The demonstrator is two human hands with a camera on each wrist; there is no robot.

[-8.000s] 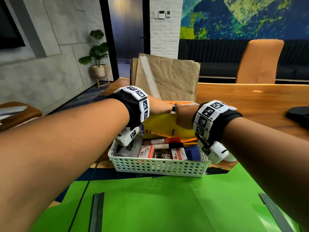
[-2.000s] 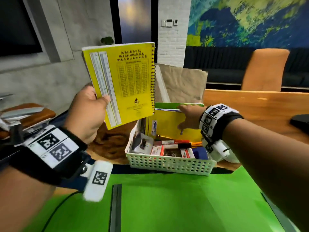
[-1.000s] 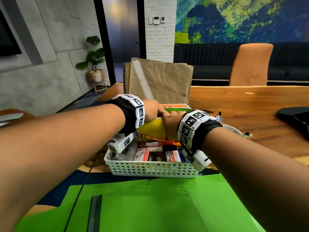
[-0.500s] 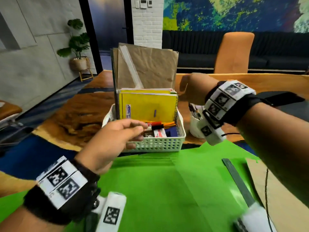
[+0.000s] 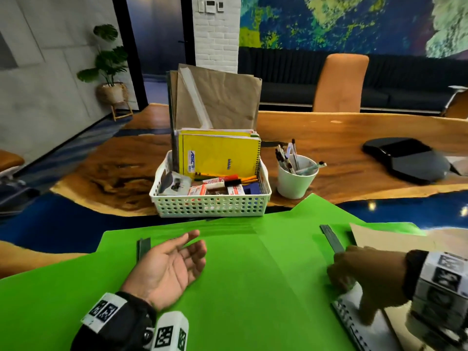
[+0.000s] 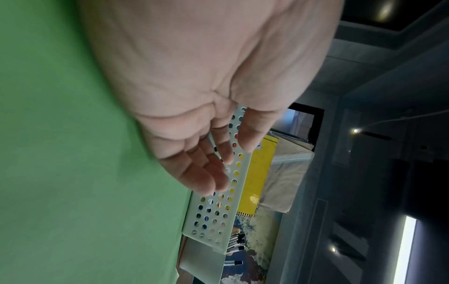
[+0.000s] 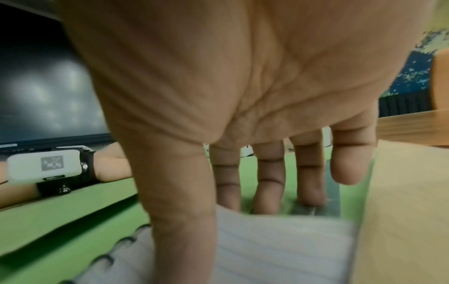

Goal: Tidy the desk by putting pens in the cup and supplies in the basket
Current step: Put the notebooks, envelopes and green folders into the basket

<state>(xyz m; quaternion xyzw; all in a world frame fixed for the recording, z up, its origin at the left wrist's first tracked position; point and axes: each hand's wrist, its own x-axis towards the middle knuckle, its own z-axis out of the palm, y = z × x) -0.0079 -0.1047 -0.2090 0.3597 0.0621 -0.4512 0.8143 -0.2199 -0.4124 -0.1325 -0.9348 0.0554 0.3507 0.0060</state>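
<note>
A white spiral-bound notepad (image 5: 364, 317) lying at the near right of the green paper sheet (image 5: 253, 274) is being taken by the right hand (image 5: 367, 274), thumb laid on its page and fingers reaching past its far edge, though a closed grasp cannot be told from the blurred views. The left hand (image 5: 172, 262) is rested palm-up and slack on the sheet, holding nothing. A supply pickup appears under way; next, the notepad must be lifted to the white perforated plastic basket (image 5: 210, 206), already crowded, beside the white cup of pens (image 5: 296, 178).
</note>
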